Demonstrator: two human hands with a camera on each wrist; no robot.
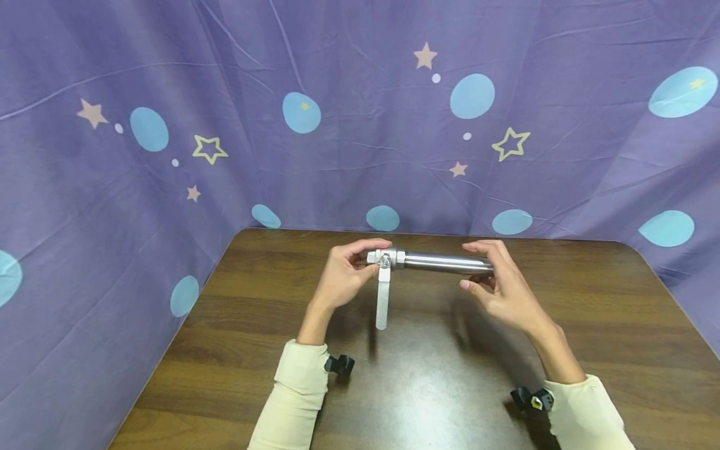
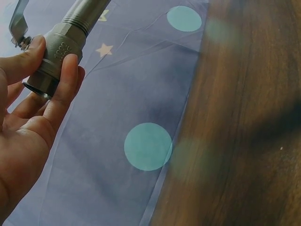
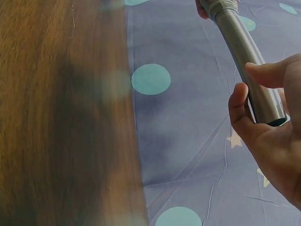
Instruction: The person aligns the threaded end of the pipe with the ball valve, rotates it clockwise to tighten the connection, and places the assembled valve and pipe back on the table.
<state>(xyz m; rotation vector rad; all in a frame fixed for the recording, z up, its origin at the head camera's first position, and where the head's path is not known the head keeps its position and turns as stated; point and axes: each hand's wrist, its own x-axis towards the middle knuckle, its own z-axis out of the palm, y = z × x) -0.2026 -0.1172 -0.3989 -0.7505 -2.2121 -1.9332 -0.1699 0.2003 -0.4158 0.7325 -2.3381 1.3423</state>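
A metal ball valve [image 1: 389,256] and a shiny steel pipe [image 1: 435,261] are joined end to end, held level above the table. The valve's long flat lever handle [image 1: 382,304] points toward the person. My left hand [image 1: 344,275] grips the valve's left end between thumb and fingers; the left wrist view shows its threaded open mouth [image 2: 40,89] among the fingers. Around the pipe's free right end curls my right hand [image 1: 506,290]. In the right wrist view the thumb [image 3: 270,73] lies along the pipe, its open end near the palm.
The brown wood-grain table [image 1: 253,300] lies below both hands, with shadows and a bright glare near its front. A purple curtain [image 1: 360,125] with stars and blue ovals hangs behind and to the sides. Both wrists wear small black camera mounts [image 1: 340,365].
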